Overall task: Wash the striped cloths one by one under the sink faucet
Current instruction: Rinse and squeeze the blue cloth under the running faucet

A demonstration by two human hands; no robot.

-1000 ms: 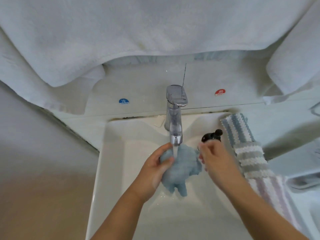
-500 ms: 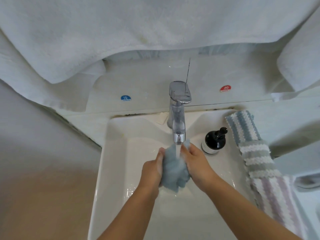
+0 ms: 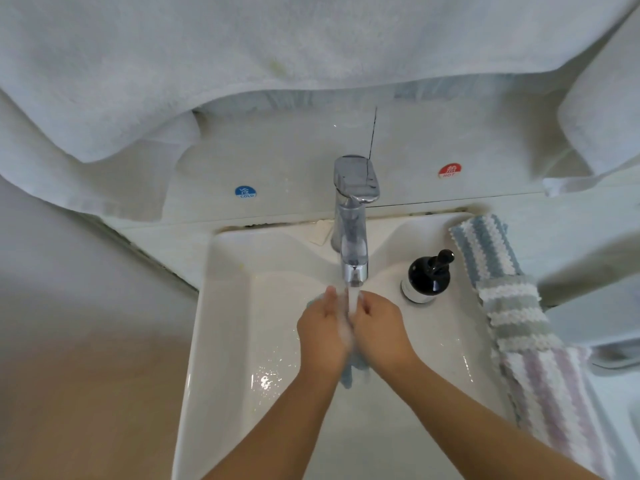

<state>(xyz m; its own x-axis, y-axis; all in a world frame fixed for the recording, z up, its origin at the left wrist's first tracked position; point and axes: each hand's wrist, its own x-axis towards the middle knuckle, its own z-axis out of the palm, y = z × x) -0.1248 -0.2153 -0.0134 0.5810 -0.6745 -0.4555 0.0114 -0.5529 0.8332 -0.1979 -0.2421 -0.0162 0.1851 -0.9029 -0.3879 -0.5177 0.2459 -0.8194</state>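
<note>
Scrubbing looks like your current step: from the head view, your left hand (image 3: 323,329) and right hand (image 3: 379,327) clench the blue cloth (image 3: 349,370) between them under the faucet (image 3: 353,216) stream. Next, probably wring it, then reach toward three o'clock for the striped cloths (image 3: 519,327).

Head camera looks steeply down, close over the sink (image 3: 221,306).

Both forearms are bare up to the frame's bottom edge, with no sleeve showing. The left hand (image 3: 323,332) and right hand (image 3: 379,327) wear no gloves, rings or watch.
</note>
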